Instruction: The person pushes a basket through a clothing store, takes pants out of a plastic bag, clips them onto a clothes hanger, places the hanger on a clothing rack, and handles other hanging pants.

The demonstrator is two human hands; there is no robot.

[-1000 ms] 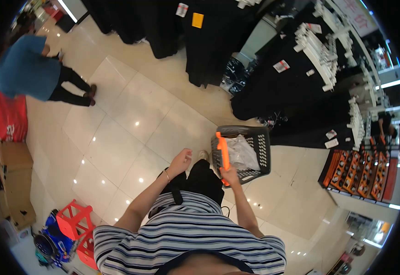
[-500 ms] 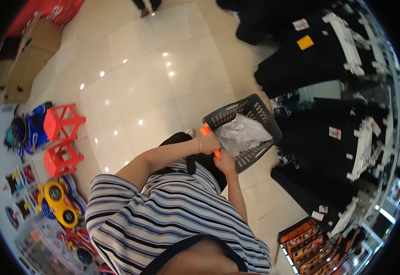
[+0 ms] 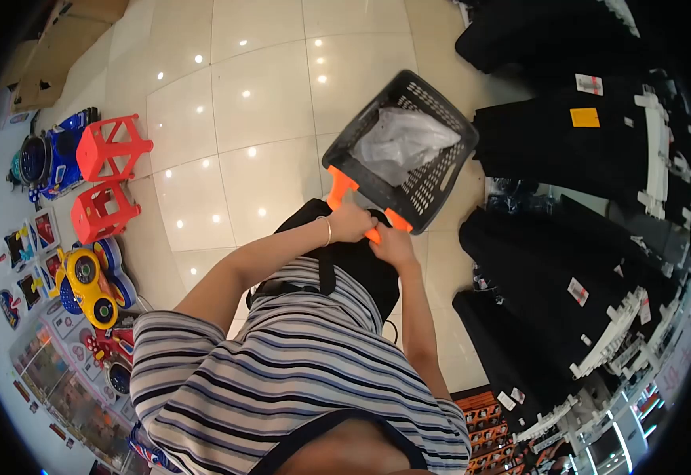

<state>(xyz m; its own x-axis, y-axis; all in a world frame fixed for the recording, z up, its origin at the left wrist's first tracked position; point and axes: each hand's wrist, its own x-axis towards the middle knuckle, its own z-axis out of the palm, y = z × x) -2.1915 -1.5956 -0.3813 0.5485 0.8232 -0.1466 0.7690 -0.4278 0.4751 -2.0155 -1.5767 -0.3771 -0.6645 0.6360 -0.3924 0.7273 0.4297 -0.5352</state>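
Note:
A dark grey shopping basket (image 3: 448, 119) with perforated walls hangs out in front of my body, above the tiled floor. Inside it lies a crumpled, translucent plastic bag (image 3: 405, 142); its contents cannot be made out. The basket's orange handle (image 3: 341, 187) is folded toward me. My left hand (image 3: 351, 222), with a thin bracelet at the wrist, is closed around the handle. Beside it, almost touching, my right hand (image 3: 395, 244) also grips the orange handle. The undersides of my fingers are hidden.
Racks of black garments (image 3: 543, 134) on white hangers line the right side, close to the basket. To the left stand red plastic stools (image 3: 112, 150), a blue toy vehicle (image 3: 59, 154) and a yellow ride-on toy (image 3: 88, 285). Cardboard boxes (image 3: 64, 51) are at the upper left.
The basket has swung upward and slightly left in view, away from my body, with the bag in it. Both hands stay on the handle. The surroundings have shifted as I moved.

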